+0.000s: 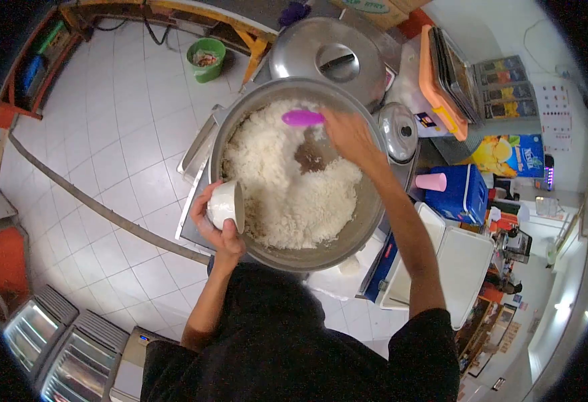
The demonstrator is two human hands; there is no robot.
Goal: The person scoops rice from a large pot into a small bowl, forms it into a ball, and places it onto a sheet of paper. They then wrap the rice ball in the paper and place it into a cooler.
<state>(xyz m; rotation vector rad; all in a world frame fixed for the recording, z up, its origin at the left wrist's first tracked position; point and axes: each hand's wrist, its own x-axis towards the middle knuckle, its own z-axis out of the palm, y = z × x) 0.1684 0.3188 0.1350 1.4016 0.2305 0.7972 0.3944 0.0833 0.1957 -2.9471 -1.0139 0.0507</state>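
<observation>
A big metal pot of cooked white rice stands before me, with a patch of its dark bottom showing through. My right hand reaches over the far right of the pot, fingers wrapped round a purple rice paddle whose blade points left above the rice. At the pot's near left rim, my left hand grips a small white bowl, tilted on its side with its opening toward the rice. The inside of the bowl is mostly turned from view.
Behind the pot lies a large metal lid with a black handle; a smaller lid is to the right. Further right are a pink cup, a blue cooler and white trays. A green bin stands on the tiled floor.
</observation>
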